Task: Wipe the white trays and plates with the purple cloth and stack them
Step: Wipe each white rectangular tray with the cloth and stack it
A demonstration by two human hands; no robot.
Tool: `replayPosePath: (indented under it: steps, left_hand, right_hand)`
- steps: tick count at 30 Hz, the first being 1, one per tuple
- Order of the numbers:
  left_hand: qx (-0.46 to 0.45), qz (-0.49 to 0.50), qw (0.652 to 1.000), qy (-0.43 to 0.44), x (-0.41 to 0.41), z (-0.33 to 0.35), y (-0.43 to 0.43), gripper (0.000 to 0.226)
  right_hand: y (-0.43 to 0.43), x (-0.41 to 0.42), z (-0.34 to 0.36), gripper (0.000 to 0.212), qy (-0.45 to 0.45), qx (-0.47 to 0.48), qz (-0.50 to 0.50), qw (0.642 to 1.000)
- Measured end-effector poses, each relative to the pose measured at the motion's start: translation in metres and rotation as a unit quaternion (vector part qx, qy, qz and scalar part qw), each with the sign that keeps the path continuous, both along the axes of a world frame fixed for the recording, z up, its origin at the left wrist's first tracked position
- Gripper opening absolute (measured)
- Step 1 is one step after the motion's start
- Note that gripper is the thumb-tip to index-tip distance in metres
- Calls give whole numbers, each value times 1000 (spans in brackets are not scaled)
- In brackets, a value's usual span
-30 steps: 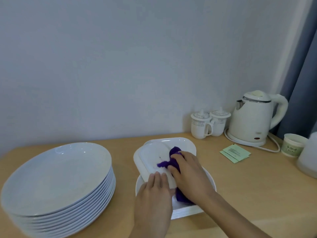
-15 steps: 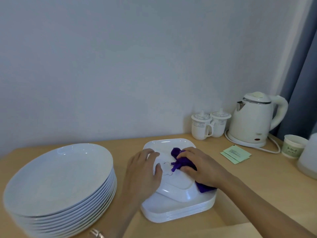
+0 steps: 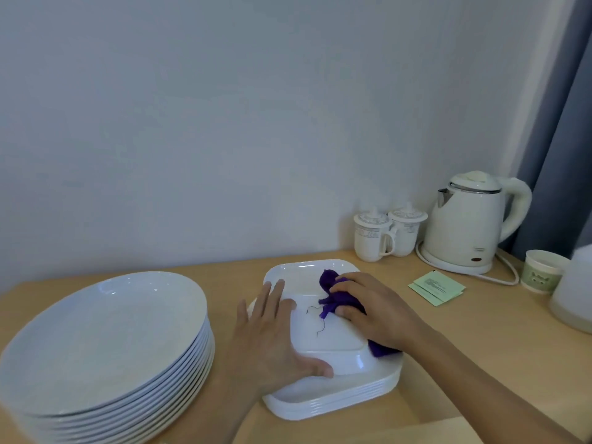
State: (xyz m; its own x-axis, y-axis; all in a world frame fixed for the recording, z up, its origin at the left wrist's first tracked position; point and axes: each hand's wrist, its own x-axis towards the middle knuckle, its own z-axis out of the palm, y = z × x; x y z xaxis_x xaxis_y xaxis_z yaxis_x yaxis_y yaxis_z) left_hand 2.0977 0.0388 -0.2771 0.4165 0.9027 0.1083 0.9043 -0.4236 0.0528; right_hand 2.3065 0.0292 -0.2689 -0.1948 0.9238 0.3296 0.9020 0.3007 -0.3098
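Observation:
A stack of several white square trays (image 3: 336,400) sits at the middle of the wooden table. The top tray (image 3: 323,334) lies askew and upside down on the stack. My left hand (image 3: 272,341) lies flat on its left edge, fingers straight, thumb at the near rim. My right hand (image 3: 378,309) grips the bunched purple cloth (image 3: 330,285) and presses it on the tray's right side. Loose threads trail from the cloth onto the tray. A tall stack of several round white plates (image 3: 102,344) stands at the left.
A white electric kettle (image 3: 467,219) with its cord stands at the back right, two lidded white mugs (image 3: 384,235) beside it. Green paper packets (image 3: 435,286) lie on the table. A paper cup (image 3: 541,270) and a white container (image 3: 573,296) are at the right edge.
The top tray has turned and settled lower on the stack. My left hand slid from its near edge to its left side. My right hand moved the cloth back across the tray.

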Motion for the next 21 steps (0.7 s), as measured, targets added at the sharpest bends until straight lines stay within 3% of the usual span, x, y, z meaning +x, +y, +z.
replayPosePath:
  steps: [3,7,12,14,16,18,21]
  left_hand:
    - [-6,10,1000,11,2,-7,0,141]
    - [28,35,999,7,4,-11,-4,134]
    - [20,79,996,-20,10,-13,-8,131]
    - [31,85,996,-18,11,-13,-10,135]
    - [29,84,996,-8,10,-13,-11,139]
    - [22,77,997,-13,10,-11,-10,139]
    - [23,73,997,-11,11,-11,-8,134]
  right_hand:
    - [-12,-13,-8,33,37,21,-46,998]
    - [-28,-24,-16,34,39,46,-94,994]
    - [0,-19,-11,31,96,10,-187,978]
    - [2,-36,-10,29,61,34,-164,984]
    - [-2,-50,-13,29,12,65,-78,995]
    - [4,-41,-11,28,14,41,-66,997]
    - [22,-11,-4,29,104,-28,-190,976]
